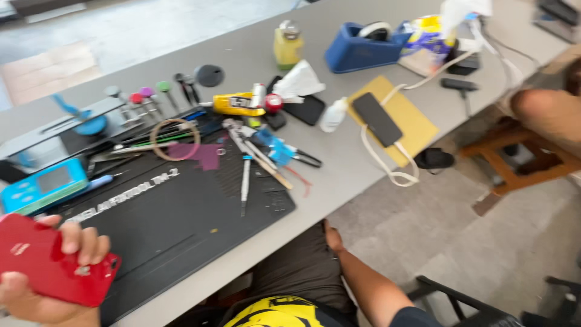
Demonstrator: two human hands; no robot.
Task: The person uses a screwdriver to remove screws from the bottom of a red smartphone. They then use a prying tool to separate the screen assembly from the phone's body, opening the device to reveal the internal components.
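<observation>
My left hand (42,284) grips a red phone (54,266) by its edges at the lower left, over the front corner of a black work mat (175,224). My right hand (333,239) rests on my thigh below the table edge, mostly hidden, with nothing seen in it. On the mat and just behind it lie a screwdriver (244,184), tweezers, blue-handled pliers (281,151) and a ring of tape (175,139).
The grey table (339,175) carries a blue tester (42,184), yellow glue tube (239,104), yellow bottle (287,45), blue tape dispenser (357,51), a black phone (376,118) on a yellow pad with white cable. Another person's knee (548,112) and a wooden stool (520,163) at right.
</observation>
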